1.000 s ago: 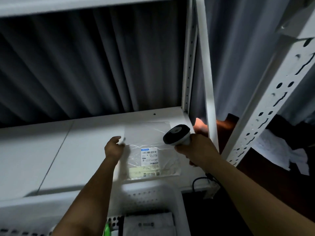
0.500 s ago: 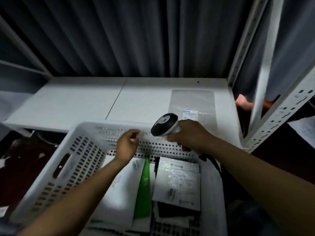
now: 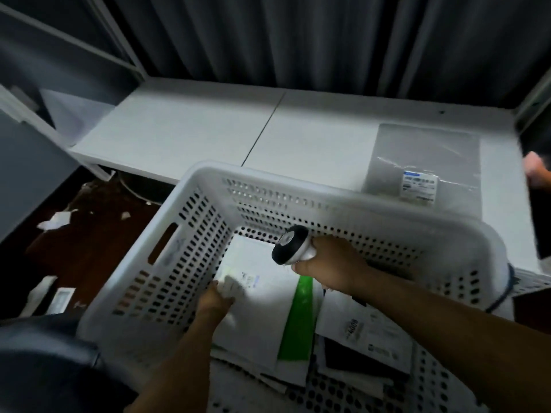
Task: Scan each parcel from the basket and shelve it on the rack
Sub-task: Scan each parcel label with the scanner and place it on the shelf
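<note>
A white perforated basket point(image 3: 190, 242) holds several flat parcels. Inside it my left hand point(image 3: 216, 299) grips the left edge of a white mailer point(image 3: 262, 311) that has a green strip. My right hand point(image 3: 331, 263) holds a black-and-white barcode scanner point(image 3: 290, 244) over the basket, its head aimed down at that mailer. A clear plastic parcel point(image 3: 426, 156) with a white label lies flat on the white rack shelf point(image 3: 208, 126) at the back right.
Grey curtains hang behind the rack. White rack uprights stand at the left and right. Scraps of paper point(image 3: 56, 220) lie on the dark floor at left. More white and black parcels point(image 3: 363, 332) fill the basket's right side. A dark chair edge point(image 3: 44, 368) sits bottom left.
My left hand left the clear parcel on the shelf and dropped into the basket onto the white mailer. The scanner hand came down over the basket. My view tilted down.
</note>
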Motion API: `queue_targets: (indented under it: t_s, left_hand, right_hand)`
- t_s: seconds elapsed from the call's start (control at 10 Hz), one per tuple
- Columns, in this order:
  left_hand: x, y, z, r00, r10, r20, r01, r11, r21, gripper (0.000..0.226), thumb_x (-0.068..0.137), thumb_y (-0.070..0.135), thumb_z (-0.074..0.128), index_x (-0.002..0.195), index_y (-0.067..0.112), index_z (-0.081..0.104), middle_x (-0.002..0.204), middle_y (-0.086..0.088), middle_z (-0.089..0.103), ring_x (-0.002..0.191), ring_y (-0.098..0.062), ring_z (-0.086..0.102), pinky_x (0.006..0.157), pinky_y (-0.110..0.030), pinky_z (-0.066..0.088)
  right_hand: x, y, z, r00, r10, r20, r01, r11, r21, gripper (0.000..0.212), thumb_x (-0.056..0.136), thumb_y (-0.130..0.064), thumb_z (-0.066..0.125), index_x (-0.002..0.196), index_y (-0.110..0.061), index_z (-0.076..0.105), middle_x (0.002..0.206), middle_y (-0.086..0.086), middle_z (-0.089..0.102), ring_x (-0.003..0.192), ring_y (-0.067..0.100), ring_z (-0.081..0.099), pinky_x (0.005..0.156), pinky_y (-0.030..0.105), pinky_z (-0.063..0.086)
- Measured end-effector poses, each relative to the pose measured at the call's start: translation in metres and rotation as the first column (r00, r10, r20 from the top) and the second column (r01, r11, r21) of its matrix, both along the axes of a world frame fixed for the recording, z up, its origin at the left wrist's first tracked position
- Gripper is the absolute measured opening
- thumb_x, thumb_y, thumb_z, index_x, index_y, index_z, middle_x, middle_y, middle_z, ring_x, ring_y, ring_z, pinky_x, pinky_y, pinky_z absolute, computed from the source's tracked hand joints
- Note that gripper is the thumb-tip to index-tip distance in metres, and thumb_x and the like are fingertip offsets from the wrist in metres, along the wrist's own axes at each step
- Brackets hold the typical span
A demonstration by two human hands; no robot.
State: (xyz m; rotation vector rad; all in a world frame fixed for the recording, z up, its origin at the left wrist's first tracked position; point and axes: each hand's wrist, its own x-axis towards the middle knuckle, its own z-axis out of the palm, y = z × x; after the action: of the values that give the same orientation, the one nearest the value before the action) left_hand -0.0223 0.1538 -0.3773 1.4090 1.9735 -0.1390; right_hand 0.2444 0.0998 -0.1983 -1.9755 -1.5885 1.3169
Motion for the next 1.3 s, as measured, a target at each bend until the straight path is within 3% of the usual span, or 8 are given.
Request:
queue_targets:
  t_s: [0.1,0.2,0.4,0.5,0.6,0.7,1.0,1.3]
  left_hand:
    - [-0.001,0.009,-0.01,0.998,0.058,0.025,-0.057,0.998,-0.028,0.067,0.084,0.023,0.073,0.141,0.005,0.043,0.135,-0.018,0.054,0.07,-0.005,0.044,0.058,-0.01,0.029]
    - [-0.001,0.027,-0.038,0.875,-0.482,-0.036,0.478,0.874,-0.091,0.049,0.039,0.025,0.095,0.077,0.005,0.072,0.075,-0.015,0.068,0.051,-0.006,0.045,0.052,-0.016,0.038]
    - [-0.006,0.023,-0.059,0.965,-0.257,-0.044,0.255,0.966,-0.044,0.047,0.087,0.037,0.05,0.126,0.01,0.051,0.136,-0.014,0.051,0.119,-0.028,0.045,0.098,-0.03,0.035]
    - [-0.006,0.017,-0.052,0.986,-0.141,-0.094,0.135,0.989,-0.067,0.094,0.08,0.023,0.078,0.149,0.002,0.017,0.147,-0.02,0.035,0.136,-0.032,0.037,0.107,-0.035,0.032]
    - [0.001,0.014,-0.04,0.996,-0.075,-0.039,0.071,0.993,-0.098,0.069,0.074,0.027,0.083,0.128,0.002,0.048,0.127,-0.019,0.055,0.119,-0.028,0.053,0.087,-0.026,0.041]
    - [0.017,0.011,-0.015,0.983,-0.146,0.109,0.151,0.987,-0.044,0.031,0.073,0.023,0.076,0.067,0.012,0.048,0.07,-0.008,0.053,0.084,-0.024,0.059,0.061,-0.024,0.037]
    - [0.037,-0.03,0.095,0.809,-0.024,0.587,-0.11,0.976,0.191,0.024,0.085,0.002,0.068,0.109,0.009,0.067,0.096,-0.011,0.072,0.079,-0.021,0.065,0.074,-0.028,0.053]
    - [0.026,-0.053,0.208,0.666,-0.167,0.727,-0.103,0.944,0.312,0.027,0.087,0.007,0.066,0.112,0.017,0.067,0.107,-0.005,0.073,0.101,-0.029,0.068,0.093,-0.045,0.053]
  right_hand:
    - [-0.012,0.015,-0.018,1.0,-0.001,-0.018,0.001,1.0,0.003,0.032,0.085,-0.028,0.068,0.092,0.003,0.066,0.077,0.015,0.062,0.071,0.024,0.06,0.062,0.03,0.037]
    - [-0.019,0.026,-0.026,1.0,-0.011,-0.018,0.012,1.0,0.01,0.032,0.086,-0.026,0.068,0.094,0.004,0.066,0.092,0.022,0.067,0.076,0.025,0.061,0.063,0.029,0.034]
    - [-0.017,0.026,-0.029,1.0,-0.012,-0.024,0.012,1.0,0.005,0.031,0.088,-0.025,0.066,0.101,0.004,0.065,0.097,0.021,0.067,0.097,0.033,0.064,0.067,0.033,0.045]
    - [-0.016,0.022,-0.021,1.0,0.004,0.0,-0.004,1.0,-0.019,0.024,0.089,-0.028,0.064,0.085,-0.005,0.065,0.086,0.014,0.065,0.088,0.029,0.064,0.068,0.031,0.041]
    - [-0.017,0.018,-0.01,1.0,0.019,0.024,-0.018,0.999,-0.041,0.033,0.089,-0.031,0.064,0.063,-0.015,0.05,0.062,0.001,0.053,0.07,0.022,0.059,0.069,0.034,0.048]
    - [-0.016,0.01,0.005,1.0,-0.007,-0.008,0.006,0.999,-0.035,0.025,0.086,-0.031,0.066,0.071,-0.012,0.058,0.065,0.004,0.062,0.065,0.024,0.066,0.068,0.032,0.054]
    - [0.015,-0.031,0.067,0.974,-0.161,-0.158,0.164,0.986,0.006,0.013,0.08,-0.022,0.075,0.08,-0.011,0.067,0.061,0.002,0.06,0.046,0.011,0.056,0.046,0.02,0.042]
    - [0.037,-0.069,0.116,0.948,-0.164,-0.273,0.237,0.936,0.262,0.029,0.07,-0.03,0.083,0.097,-0.022,0.076,0.102,0.0,0.075,0.099,0.013,0.067,0.086,0.026,0.051]
